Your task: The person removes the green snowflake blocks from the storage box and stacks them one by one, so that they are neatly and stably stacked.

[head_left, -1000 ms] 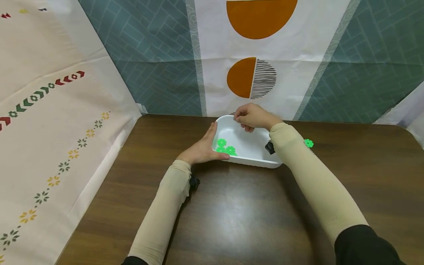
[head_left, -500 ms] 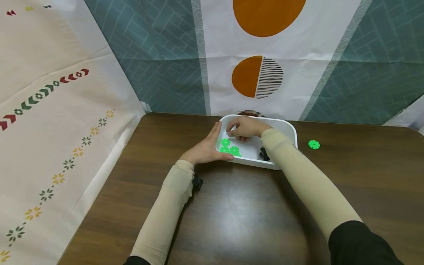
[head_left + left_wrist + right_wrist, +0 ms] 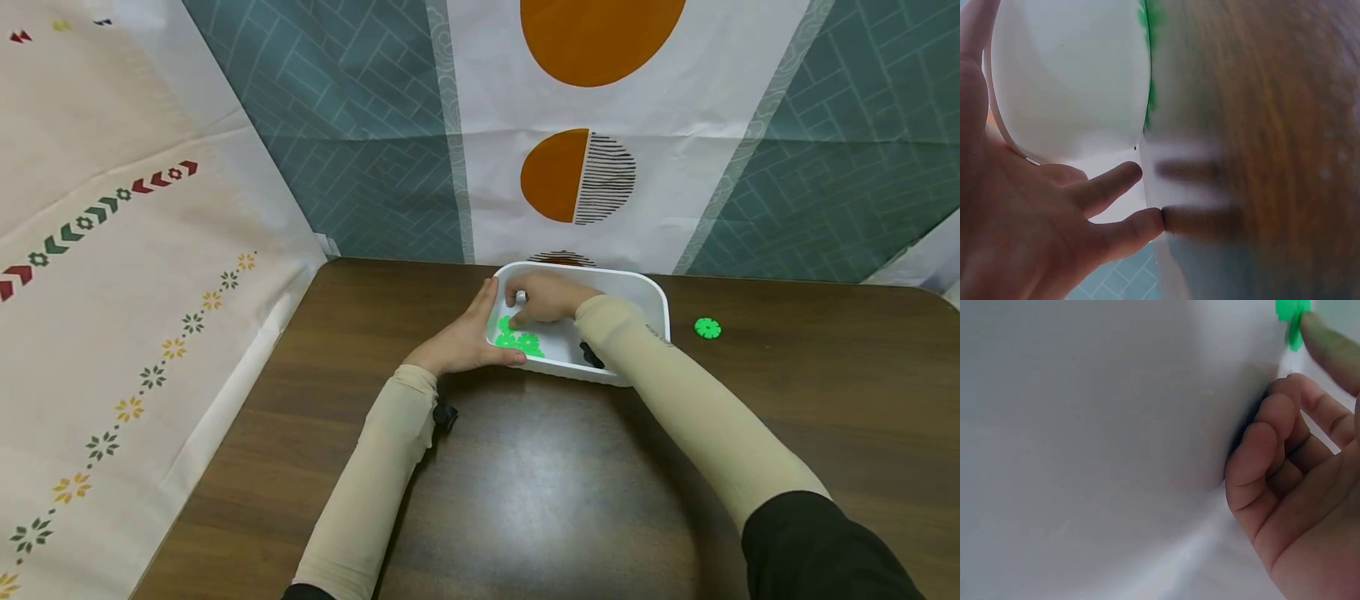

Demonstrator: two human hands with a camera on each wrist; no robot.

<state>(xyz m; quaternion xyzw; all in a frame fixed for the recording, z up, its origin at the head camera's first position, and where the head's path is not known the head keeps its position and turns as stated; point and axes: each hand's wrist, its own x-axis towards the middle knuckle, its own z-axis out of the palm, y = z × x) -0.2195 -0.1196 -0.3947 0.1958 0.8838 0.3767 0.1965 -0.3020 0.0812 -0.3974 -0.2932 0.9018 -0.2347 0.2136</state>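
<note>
My left hand (image 3: 461, 333) is spread against the left end of the white plastic tray (image 3: 654, 312), thumb along its near side and fingers at its far left. In the left wrist view, its lower fingertips touch the tabletop. My right hand (image 3: 550, 297) reaches down inside the tray, with a gap between index finger and thumb. Several flat green flower-shaped discs (image 3: 528, 342) lie in the tray's left corner. The right thumb tip meets one green disc (image 3: 1294, 328), while the other fingers, loosely curled, rest by the tray floor.
Another green flower-shaped disc (image 3: 707, 327) lies on the brown wooden table (image 3: 540, 483), right of the tray. Patterned cloth hangs behind the table (image 3: 375, 150) and along its left side.
My right hand has moved left and down, from above the tray's far rim into the tray beside the green discs. My left hand stays on the tray's left end.
</note>
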